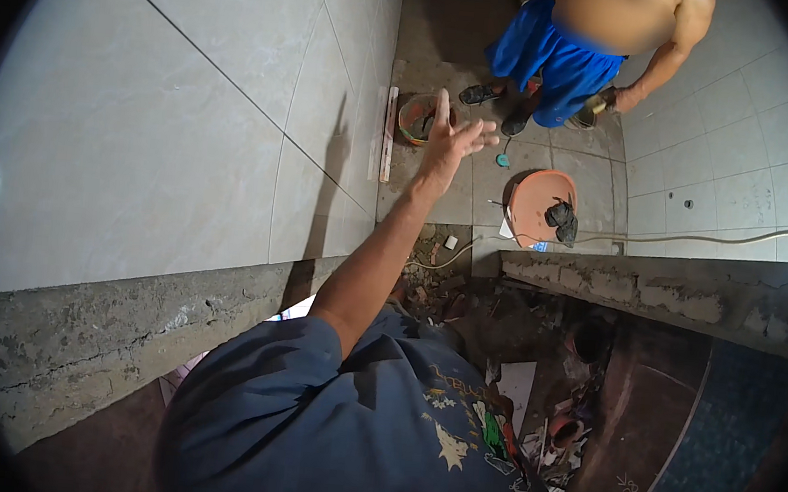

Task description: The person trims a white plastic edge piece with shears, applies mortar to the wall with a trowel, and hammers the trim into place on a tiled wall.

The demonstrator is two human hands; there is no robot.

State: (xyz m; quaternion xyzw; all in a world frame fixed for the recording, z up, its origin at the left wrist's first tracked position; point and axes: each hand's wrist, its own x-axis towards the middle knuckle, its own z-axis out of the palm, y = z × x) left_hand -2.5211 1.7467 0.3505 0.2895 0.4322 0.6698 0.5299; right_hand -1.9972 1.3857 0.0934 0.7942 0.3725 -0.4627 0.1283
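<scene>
My left hand (455,146) reaches out, arm stretched forward, its fingers apart and nothing held in it. Just beyond and to its left stands a bucket (405,120) with an orange rim and grey material inside, partly hidden behind the hand. An orange basin (532,188) with a dark crumpled thing (561,221) at its edge lies to the right. My right hand is out of view. Across from me stands a person in blue shorts (559,68), whose hand (628,98) is at a tool, its kind unclear, over a dark container (581,119).
A long pale bar (389,133) stands along the left tiled wall (188,134). A small teal object (503,160) lies on the floor tiles. A pale hose (694,240) runs across to the right, above a rough concrete ledge (652,292). Rubble (437,292) covers the ground nearer me.
</scene>
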